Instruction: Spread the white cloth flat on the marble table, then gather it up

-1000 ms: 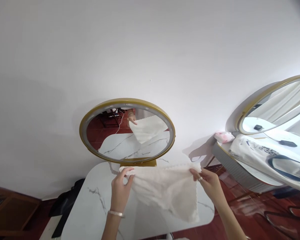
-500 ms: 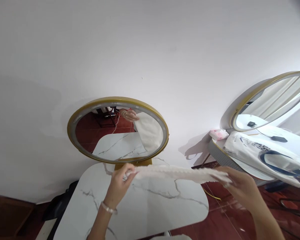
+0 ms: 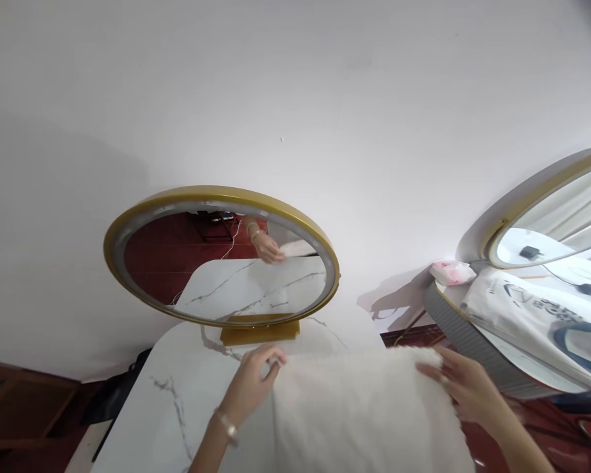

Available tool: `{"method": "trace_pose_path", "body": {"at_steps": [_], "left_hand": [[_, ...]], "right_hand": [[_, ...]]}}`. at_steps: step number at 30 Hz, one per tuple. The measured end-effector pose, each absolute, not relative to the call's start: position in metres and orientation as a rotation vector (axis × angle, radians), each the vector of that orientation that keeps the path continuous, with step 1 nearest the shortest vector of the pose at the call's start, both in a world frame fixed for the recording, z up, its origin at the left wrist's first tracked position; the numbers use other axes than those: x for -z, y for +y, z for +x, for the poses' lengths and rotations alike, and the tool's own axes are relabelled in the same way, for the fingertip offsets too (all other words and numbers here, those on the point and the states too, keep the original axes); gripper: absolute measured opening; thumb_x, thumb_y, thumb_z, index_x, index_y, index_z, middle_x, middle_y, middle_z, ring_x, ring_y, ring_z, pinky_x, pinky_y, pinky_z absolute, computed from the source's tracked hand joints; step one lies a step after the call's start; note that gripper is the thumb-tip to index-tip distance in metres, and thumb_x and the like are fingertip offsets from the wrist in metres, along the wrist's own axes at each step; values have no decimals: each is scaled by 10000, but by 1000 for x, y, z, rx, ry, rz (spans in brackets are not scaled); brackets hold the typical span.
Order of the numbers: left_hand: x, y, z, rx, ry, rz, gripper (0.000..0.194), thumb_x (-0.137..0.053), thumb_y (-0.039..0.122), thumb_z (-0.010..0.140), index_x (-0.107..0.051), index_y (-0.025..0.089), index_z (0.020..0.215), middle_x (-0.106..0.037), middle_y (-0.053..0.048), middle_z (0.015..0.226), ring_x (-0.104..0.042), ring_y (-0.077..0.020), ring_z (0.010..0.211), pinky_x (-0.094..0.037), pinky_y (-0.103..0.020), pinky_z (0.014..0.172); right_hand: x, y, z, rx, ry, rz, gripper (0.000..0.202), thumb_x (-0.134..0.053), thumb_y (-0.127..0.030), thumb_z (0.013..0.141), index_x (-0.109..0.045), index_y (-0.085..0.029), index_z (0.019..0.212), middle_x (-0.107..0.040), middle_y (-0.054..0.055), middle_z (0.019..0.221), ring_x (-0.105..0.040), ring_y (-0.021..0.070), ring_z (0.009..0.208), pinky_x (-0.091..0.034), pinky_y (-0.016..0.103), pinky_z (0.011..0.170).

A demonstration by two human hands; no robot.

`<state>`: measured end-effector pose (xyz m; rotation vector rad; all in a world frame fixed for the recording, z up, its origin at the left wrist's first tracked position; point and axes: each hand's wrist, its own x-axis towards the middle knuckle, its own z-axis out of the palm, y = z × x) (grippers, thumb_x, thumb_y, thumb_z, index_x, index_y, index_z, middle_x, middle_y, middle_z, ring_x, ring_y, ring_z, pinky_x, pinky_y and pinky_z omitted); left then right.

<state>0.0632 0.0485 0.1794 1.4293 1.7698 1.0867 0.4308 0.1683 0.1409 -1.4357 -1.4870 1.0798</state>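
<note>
Hanging spread, the cloth is pinched near its upper corners by the left hand and right hand, thumb against fingers in each, the right one blurred. Below the left hand lies the table; beyond that hand stands the mirror.

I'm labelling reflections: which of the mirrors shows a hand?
The middle mirror, beyond the white cloth: it reflects the left hand. The visible part of the right-edge mirror shows no hand.
</note>
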Motion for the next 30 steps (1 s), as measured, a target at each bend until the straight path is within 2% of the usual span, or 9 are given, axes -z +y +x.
{"method": "trace_pose_path", "body": {"at_steps": [4,6,8,11,15,18,20,23,30], "left_hand": [[-113,109,70,-1280,1847,1257,223,-607,73,622,-555,249,495,-590,-23,656,-571,-235,821,-451,-385,895],[-85,120,79,-1298,1898,1200,224,-597,78,629,-550,250,495,-621,-45,751,-569,-257,948,-400,-425,995],[-60,116,90,-1301,1957,1172,168,-566,109,679,-626,250,611,-640,-64,962,-514,-273,1123,-320,-448,1079],[-24,95,109,-1115,2044,1370,259,-486,159,778,-691,242,914,-591,-71,1205,-454,-265,1241,-300,-453,1110],[16,93,127,-783,2180,1753,455,-398,221,872,-503,227,1314,-394,-82,1462,-323,-268,1364,-316,-468,1107],[26,117,132,-710,2332,1755,549,-487,323,854,-414,225,1389,-247,-98,1536,-158,-340,1417,-250,-531,1121],[26,137,132,-683,2403,1685,605,-567,410,809,-437,241,1375,-258,-108,1529,-142,-386,1409,-212,-570,1117],[20,166,126,-747,2433,1530,613,-625,487,760,-518,233,1307,-411,-141,1431,-248,-408,1363,-178,-599,1106],[8,223,101,-1122,2143,1315,297,-667,457,727,-688,202,878,-650,-141,1038,-475,-384,1184,-244,-533,1097]], "right_hand": [[-90,247,391,-1044,-1804,-1580,247,-707,-411,557,-655,-203,680,-600,3,546,-567,203,593,-439,294,566],[-64,270,374,-979,-1835,-1638,199,-681,-351,569,-650,-203,698,-609,6,558,-584,213,617,-445,302,601],[-42,279,361,-939,-1842,-1655,224,-633,-314,606,-660,-198,795,-650,35,657,-608,233,683,-459,327,658],[-15,266,347,-828,-1840,-1637,419,-525,-318,717,-602,-173,1103,-654,129,1037,-618,264,876,-471,391,776],[21,225,328,-469,-2118,-1331,453,-389,-366,870,-507,-197,1273,-494,153,1338,-449,285,1239,-367,474,1013],[44,210,313,-254,-2332,-1315,485,-378,-436,894,-460,-270,1342,-384,103,1458,-271,314,1372,-199,577,1095],[54,216,304,-141,-2346,-1443,527,-383,-486,887,-432,-286,1373,-303,92,1509,-172,338,1407,-130,617,1093],[59,241,290,-78,-2369,-1514,545,-387,-497,886,-414,-294,1391,-275,82,1525,-140,322,1419,-96,583,1109],[39,303,259,-143,-2460,-1614,514,-433,-483,883,-489,-256,1340,-420,128,1437,-292,346,1355,-94,597,1092]]}}
